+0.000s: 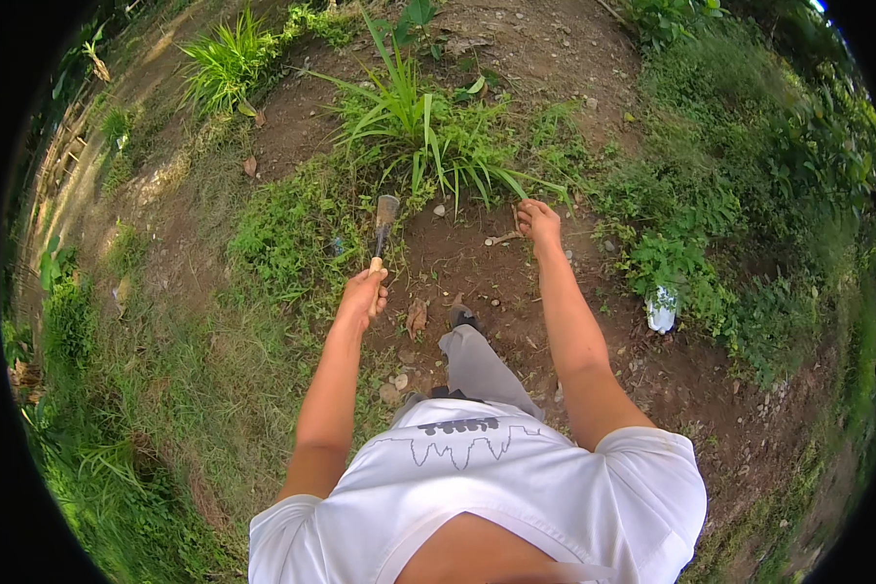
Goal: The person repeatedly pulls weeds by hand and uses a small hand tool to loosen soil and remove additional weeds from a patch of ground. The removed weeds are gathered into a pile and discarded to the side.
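Observation:
My left hand (365,296) is closed around the pale wooden handle of a hand tool (385,223) with a dark metal shank and a flat, soil-stained blade. The tool looks like a trowel or weeder, and its blade points away from me over low weeds. With bent fingertips, my right hand (542,221) pinches the end of a long green leaf (512,183). That leaf arches out of a clump of strap-leaved grass (409,120) growing ahead of me. The leaf's tip is hidden by the fingers.
Low weeds (281,233) surround the clump. A stick (505,238) and a dry brown leaf (417,318) lie on the bare soil (467,263). A whitish plastic bottle or wrapper (661,310) lies at right beside dense greenery. Another grass tuft (230,62) grows at the upper left.

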{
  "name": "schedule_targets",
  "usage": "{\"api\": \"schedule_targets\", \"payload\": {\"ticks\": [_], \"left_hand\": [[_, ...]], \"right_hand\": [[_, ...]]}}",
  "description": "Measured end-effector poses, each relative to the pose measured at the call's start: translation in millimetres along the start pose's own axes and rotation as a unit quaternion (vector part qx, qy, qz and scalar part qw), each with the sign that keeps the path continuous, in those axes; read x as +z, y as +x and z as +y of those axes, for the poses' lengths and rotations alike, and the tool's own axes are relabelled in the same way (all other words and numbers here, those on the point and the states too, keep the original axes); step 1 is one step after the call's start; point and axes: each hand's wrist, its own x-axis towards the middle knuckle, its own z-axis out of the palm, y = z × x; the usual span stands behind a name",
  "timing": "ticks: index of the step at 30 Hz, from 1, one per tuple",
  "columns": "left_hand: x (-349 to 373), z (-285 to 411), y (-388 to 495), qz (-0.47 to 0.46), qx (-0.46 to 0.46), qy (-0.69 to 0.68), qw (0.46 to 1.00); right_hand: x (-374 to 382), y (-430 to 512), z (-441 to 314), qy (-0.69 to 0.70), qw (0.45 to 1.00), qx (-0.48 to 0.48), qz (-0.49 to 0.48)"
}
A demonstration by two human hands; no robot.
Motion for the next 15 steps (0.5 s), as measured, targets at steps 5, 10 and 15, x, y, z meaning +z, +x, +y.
{"api": "schedule_targets", "payload": {"ticks": [5, 10, 15], "left_hand": [[50.1, 53.5, 73.4, -0.038, 0.034, 0.031, 0.998], [132.9, 144.2, 174.3, -0.045, 0.054, 0.064, 0.995], [218.0, 219.1, 270.9, -0.032, 0.041, 0.091, 0.995]], "right_hand": [[-7.5, 93.8, -2.1, -0.04, 0.999, -0.01, 0.018], [-7.3, 237.6, -10.1, -0.026, 0.999, 0.015, 0.027], [-2.7, 361.6, -35.6, -0.061, 0.996, 0.055, 0.02]]}}
